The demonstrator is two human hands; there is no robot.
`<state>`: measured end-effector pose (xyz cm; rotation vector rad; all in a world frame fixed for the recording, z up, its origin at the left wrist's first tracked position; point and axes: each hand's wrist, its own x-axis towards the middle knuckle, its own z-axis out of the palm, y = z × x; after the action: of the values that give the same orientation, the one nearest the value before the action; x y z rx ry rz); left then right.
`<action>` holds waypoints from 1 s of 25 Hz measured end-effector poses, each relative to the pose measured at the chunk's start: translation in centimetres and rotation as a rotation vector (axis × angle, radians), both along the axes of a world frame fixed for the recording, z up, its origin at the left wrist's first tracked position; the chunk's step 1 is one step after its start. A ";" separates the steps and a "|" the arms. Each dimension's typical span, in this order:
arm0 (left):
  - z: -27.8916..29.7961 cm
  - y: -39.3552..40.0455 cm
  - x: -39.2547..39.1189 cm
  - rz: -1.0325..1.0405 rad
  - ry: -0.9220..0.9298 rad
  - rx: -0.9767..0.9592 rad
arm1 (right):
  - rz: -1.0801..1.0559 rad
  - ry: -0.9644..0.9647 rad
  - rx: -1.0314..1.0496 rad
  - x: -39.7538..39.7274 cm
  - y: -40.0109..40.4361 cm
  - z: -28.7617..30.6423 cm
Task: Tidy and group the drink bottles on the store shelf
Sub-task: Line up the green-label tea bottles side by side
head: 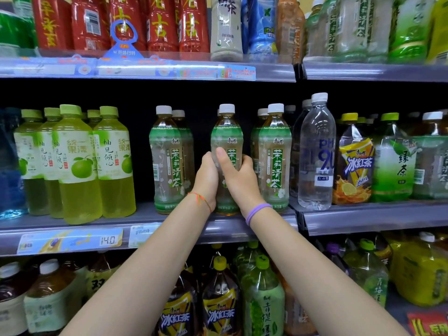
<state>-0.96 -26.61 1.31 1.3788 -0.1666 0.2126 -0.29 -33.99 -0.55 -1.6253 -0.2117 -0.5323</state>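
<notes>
Middle shelf (145, 219), read left to right. Far left: a cluster of yellow-green pomelo drink bottles (77, 163), upright and packed together. A dark gap follows. Next, a green-label jasmine tea bottle (167, 161) with another directly behind it.

Centre: the held jasmine tea bottle (227, 132), upright, white cap on, base at or just above the shelf front; contact with the shelf cannot be confirmed because the wrists cover it. Left hand (207, 178) is wrapped round the bottle's left side at mid-body. Right hand (238, 175) grips the right side, thumb laid across the front of the label. Both hands are closed on this one bottle.

Right of it: two more rows of the same tea (275, 156), just beside the right hand. Then a clear water bottle (316, 151), an iced black tea bottle (354, 161) and a green tea bottle (394, 158).

Judgement: the step is seating this bottle among its matching teas. To do it well, keep it vertical, turn the label forward, slide it toward a neighbouring row to close the gaps, and align the front edges. Risk: knuckles nudging the adjacent right-hand bottle.
</notes>
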 end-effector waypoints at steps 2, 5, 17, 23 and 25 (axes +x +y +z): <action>-0.4 0.4 -0.3 0.110 -0.038 0.129 | -0.098 -0.071 -0.085 -1.1 0.4 -0.4; -1.8 2.7 -3.2 0.536 -0.683 0.263 | -0.406 -0.505 -0.287 -3.4 1.7 -1.3; -1.2 10.5 0.9 0.213 -0.057 -0.074 | 0.057 0.035 -0.432 -2.9 8.4 -1.7; -1.5 9.6 0.6 0.037 -0.042 -0.096 | -0.174 -0.012 -0.525 -3.6 8.3 -2.0; -1.3 9.9 1.1 0.051 -0.012 -0.101 | -0.174 0.005 -0.521 -4.1 8.2 -1.6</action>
<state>0.09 -16.74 -0.04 1.2825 -0.1293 0.2687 -4.36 -25.75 -2.12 -2.1657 -0.2184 -0.6402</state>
